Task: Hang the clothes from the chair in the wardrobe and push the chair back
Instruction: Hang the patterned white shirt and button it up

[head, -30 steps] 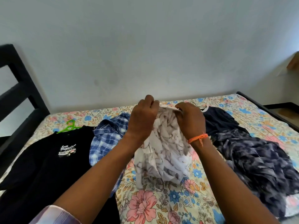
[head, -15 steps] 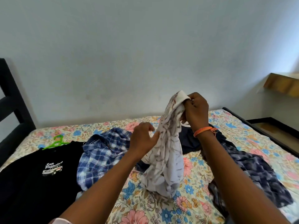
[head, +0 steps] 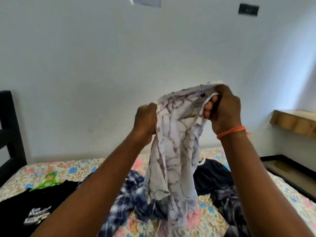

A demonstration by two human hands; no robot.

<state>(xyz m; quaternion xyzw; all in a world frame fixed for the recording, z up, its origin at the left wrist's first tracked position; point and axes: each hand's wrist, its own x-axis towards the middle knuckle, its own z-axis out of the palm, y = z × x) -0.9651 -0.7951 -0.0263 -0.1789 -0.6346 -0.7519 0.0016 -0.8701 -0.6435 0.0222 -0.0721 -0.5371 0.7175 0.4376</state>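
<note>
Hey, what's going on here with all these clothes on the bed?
A person is holding up a white patterned shirt over the bed, left hand and right hand each gripping its top edge, seemingly to open it out. A black T-shirt on a green hanger, a blue plaid shirt and dark garments lie on the floral sheet. Nothing visible is hung in a wardrobe yet.

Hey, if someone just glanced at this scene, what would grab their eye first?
First, the white patterned shirt held up mid-frame, gripped by the left hand and the right hand, which wears an orange wristband. Below lies the floral bedsheet, strewn with a black T-shirt on a green hanger at left, and a plaid shirt.
</note>
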